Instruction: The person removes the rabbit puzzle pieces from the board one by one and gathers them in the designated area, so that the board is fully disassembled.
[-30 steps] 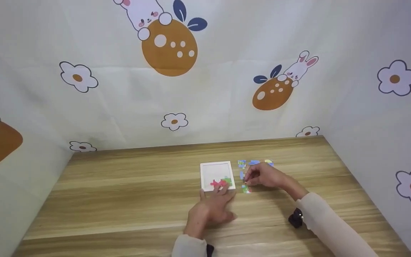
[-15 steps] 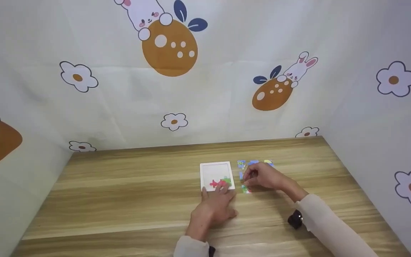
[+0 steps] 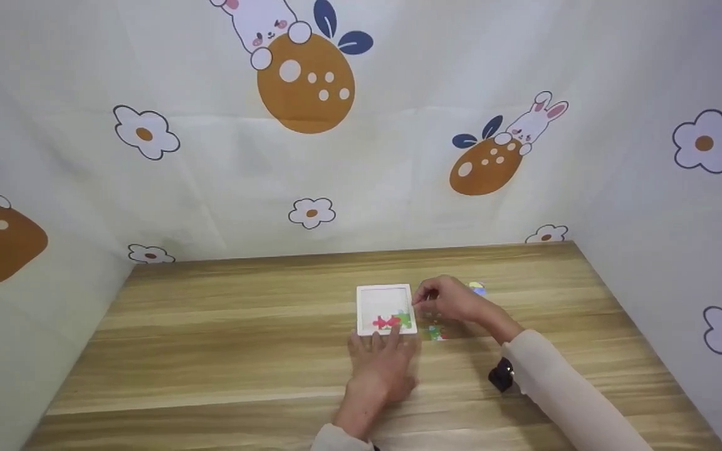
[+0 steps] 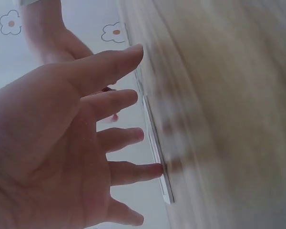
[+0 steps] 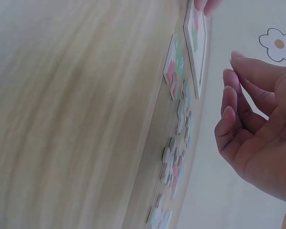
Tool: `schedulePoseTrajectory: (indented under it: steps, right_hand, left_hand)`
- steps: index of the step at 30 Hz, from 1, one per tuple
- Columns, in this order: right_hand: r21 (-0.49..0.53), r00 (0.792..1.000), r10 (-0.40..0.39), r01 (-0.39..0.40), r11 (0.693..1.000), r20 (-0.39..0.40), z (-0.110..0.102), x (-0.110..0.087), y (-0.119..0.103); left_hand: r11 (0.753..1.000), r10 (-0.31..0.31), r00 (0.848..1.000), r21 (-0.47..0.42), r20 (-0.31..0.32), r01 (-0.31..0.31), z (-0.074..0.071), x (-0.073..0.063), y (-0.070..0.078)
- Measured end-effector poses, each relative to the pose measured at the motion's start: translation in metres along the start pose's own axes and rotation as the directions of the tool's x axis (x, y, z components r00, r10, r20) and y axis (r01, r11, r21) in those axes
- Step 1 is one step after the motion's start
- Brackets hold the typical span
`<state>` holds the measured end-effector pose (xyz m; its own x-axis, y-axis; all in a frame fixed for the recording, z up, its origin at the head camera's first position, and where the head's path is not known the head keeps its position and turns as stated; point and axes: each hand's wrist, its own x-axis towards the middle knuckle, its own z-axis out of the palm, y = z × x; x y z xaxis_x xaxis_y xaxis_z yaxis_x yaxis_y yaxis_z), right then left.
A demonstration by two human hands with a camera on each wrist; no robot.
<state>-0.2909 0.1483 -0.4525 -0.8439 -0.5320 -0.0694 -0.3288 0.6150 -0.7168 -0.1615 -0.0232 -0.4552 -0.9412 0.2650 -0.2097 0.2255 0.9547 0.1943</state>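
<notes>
A white puzzle tray lies on the table. Joined red and green jigsaw pieces sit in its near right part. My left hand rests at the tray's near edge, fingers straight and spread; in the left wrist view a fingertip meets the tray's edge. My right hand is beside the tray's right edge, over the loose pieces. Its thumb and index fingertip are close together; whether a piece lies between them cannot be made out. A red and green jigsaw piece lies near the tray.
Several loose jigsaw pieces lie in a group right of the tray, partly hidden under the right hand in the head view. A yellow and blue piece shows behind that hand. A patterned curtain stands behind the wooden table.
My right hand has moved left and slightly away from me, from over the loose pieces to the tray's right edge. The left hand has shifted slightly at the tray's near edge.
</notes>
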Motion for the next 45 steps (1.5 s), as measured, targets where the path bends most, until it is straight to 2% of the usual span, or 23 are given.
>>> schedulePoseTrajectory:
  steps: [7, 18, 25, 30, 36, 45]
  right_hand:
    - [0.030, 0.999, -0.032, 0.031, 0.999, 0.007, 0.004, 0.007, -0.003]
    - [0.031, 0.999, -0.027, 0.025, 0.999, 0.044, 0.017, 0.024, -0.014]
    - [0.010, 0.996, -0.003, 0.002, 1.000, 0.089, 0.026, 0.038, -0.014]
    - [0.034, 0.991, -0.018, 0.013, 0.999, 0.133, 0.026, 0.040, -0.011]
    - [0.036, 0.980, -0.079, 0.074, 0.997, 0.183, 0.024, 0.040, -0.009]
    - [0.002, 0.981, -0.060, 0.060, 0.998, 0.183, 0.024, 0.039, -0.009]
  left_hand:
    - [0.999, 0.018, 1.000, 0.050, 0.004, -0.018, 0.000, 0.000, 0.001]
    - [0.998, 0.030, 0.998, -0.060, 0.055, -0.027, -0.001, 0.001, -0.004]
    - [0.997, 0.030, 0.996, -0.067, 0.086, -0.024, -0.002, 0.002, -0.007]
    - [0.998, 0.026, 0.996, -0.057, 0.084, -0.021, -0.003, 0.002, -0.009]
    - [0.999, 0.028, 0.998, -0.032, 0.056, -0.026, -0.002, 0.004, -0.012]
    - [0.994, 0.025, 0.994, -0.106, 0.104, -0.014, -0.003, 0.006, -0.012]
